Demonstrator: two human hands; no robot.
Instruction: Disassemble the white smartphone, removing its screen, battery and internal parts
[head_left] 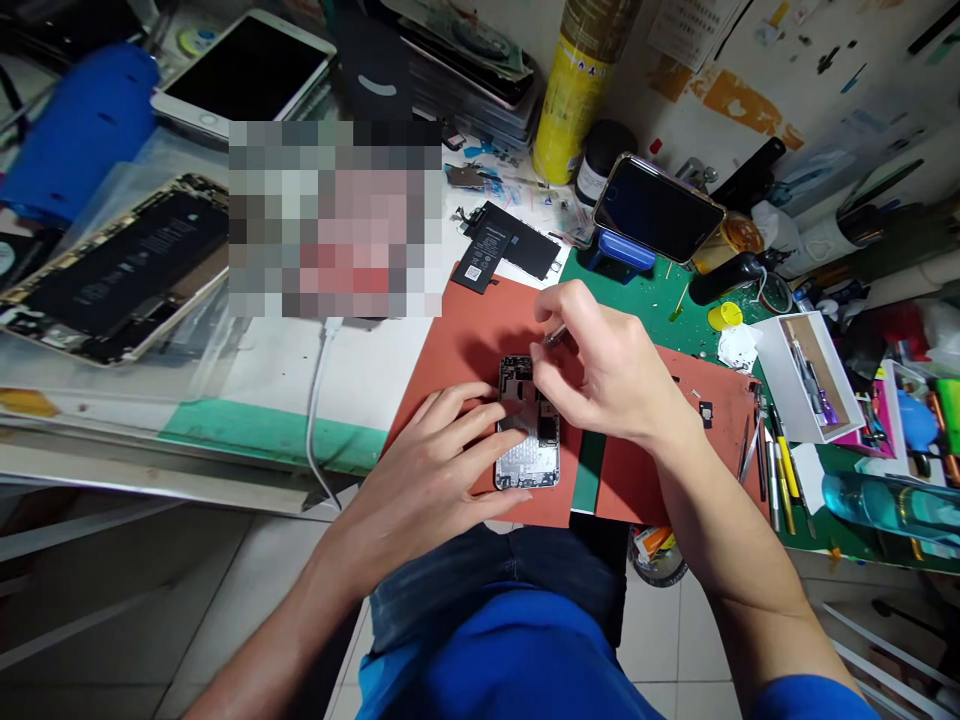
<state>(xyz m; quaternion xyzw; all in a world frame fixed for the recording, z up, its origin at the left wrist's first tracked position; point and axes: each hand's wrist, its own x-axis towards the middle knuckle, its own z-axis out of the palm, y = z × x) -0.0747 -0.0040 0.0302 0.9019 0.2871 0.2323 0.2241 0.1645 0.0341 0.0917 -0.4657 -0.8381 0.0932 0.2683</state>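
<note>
An opened phone lies on a red-brown mat, its metal housing and inner parts bare. My left hand rests over its left side, fingers stretched out and apart across the housing, thumb by the bottom edge. Above the phone's top right, my right hand is closed in a pinch. A short bit of something dark and shiny shows between its fingers; the kind cannot be told. Just beyond the mat's upper left edge lie a black phone battery and a dark flat panel.
A phone leans on a blue stand behind the mat. At left lie another opened phone, a white phone and a white cable. A yellow spray can stands behind. Pens and tools and a white box are at right.
</note>
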